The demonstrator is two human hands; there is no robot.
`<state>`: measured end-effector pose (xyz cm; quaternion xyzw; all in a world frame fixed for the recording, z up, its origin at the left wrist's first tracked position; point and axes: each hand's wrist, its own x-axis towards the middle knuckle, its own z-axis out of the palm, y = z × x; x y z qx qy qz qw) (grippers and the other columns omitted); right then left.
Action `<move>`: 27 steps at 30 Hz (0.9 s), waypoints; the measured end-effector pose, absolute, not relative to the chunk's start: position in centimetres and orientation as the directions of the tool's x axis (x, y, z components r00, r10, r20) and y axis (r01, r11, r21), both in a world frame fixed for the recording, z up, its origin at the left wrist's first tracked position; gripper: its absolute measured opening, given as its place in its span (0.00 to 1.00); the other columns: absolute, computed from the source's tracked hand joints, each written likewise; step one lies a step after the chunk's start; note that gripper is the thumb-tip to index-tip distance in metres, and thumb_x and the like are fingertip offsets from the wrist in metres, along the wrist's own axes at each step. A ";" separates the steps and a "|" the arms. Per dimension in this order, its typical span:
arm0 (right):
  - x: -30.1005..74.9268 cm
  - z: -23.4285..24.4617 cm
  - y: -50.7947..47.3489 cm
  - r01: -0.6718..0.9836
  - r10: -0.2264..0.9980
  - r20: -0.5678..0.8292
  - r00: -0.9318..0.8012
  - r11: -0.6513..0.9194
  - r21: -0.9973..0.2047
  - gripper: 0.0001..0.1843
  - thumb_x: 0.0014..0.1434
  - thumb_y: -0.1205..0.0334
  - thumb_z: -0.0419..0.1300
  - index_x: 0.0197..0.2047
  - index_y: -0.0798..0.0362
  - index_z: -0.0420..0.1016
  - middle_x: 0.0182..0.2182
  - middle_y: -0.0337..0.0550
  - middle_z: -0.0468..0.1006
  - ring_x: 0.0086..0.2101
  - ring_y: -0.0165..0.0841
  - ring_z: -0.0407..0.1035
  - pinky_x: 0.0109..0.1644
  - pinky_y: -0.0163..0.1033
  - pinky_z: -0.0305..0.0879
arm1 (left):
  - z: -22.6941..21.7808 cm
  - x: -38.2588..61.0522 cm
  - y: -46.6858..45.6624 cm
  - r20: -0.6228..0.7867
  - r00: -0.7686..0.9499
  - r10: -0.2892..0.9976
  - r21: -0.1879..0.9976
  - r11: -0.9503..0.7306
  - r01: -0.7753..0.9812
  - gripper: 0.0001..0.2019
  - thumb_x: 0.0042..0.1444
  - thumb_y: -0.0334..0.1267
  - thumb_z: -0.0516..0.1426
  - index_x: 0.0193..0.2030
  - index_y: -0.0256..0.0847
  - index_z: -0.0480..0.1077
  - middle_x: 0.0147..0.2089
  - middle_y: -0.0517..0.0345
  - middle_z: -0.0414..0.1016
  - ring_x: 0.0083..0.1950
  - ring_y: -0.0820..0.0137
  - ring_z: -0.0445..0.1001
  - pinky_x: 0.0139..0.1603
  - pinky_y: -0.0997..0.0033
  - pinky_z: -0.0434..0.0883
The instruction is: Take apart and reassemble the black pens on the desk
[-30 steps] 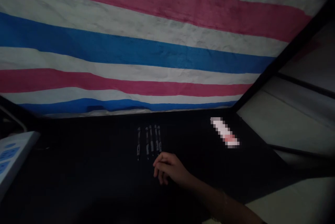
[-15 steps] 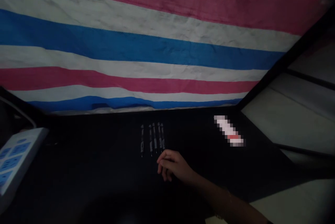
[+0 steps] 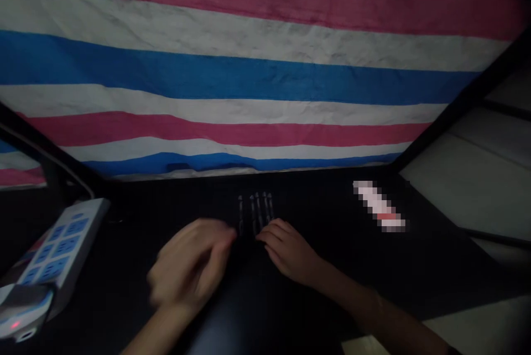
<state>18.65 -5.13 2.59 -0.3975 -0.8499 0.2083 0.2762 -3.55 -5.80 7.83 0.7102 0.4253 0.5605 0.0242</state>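
Note:
Several dark pens [image 3: 256, 212] lie side by side in a row on the black table [image 3: 340, 266], pointing away from me. My right hand [image 3: 288, 249] rests on the table with its fingers stretched toward the near ends of the right-hand pens. My left hand [image 3: 188, 269] is blurred by motion; its fingertips reach toward the leftmost pen. Neither hand visibly grips a pen.
A white power strip with blue sockets [image 3: 62, 244] lies at the left edge, with a small device showing a red light [image 3: 19, 319] below it. A blurred white and red object [image 3: 378, 205] lies at the back right. A striped pink, white and blue sheet [image 3: 249, 67] hangs behind the table.
My left hand has come into view from below and moved up to the pens. My right hand has slid forward to the pens' near ends. The view has shifted right.

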 end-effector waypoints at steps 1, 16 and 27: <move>18.5 2.7 -4.8 0.625 0.747 0.316 -0.585 0.663 -0.411 0.17 0.62 0.74 0.50 0.53 0.56 0.69 0.45 0.51 0.74 0.49 0.41 0.62 0.54 0.50 0.59 | 7.1 -2.9 -4.0 0.757 0.061 0.651 0.502 -0.639 0.583 0.10 0.61 0.38 0.56 0.31 0.37 0.74 0.30 0.59 0.75 0.29 0.72 0.73 0.31 0.73 0.71; 16.4 0.8 -2.8 0.632 0.563 0.364 -0.742 0.769 0.098 0.13 0.62 0.76 0.50 0.40 0.55 0.74 0.38 0.51 0.77 0.43 0.41 0.67 0.53 0.53 0.60 | 0.9 -3.3 2.2 0.464 0.104 0.880 0.672 -0.426 0.606 0.11 0.60 0.36 0.51 0.44 0.42 0.73 0.41 0.55 0.79 0.40 0.65 0.77 0.41 0.68 0.72; 16.8 1.6 -2.7 0.451 0.358 0.398 -0.844 0.877 0.166 0.15 0.64 0.75 0.48 0.38 0.53 0.74 0.38 0.47 0.78 0.38 0.36 0.67 0.47 0.47 0.63 | 0.9 -3.1 2.0 0.435 0.020 0.900 0.756 -0.377 0.535 0.08 0.57 0.39 0.56 0.37 0.41 0.75 0.34 0.58 0.79 0.34 0.67 0.76 0.37 0.72 0.69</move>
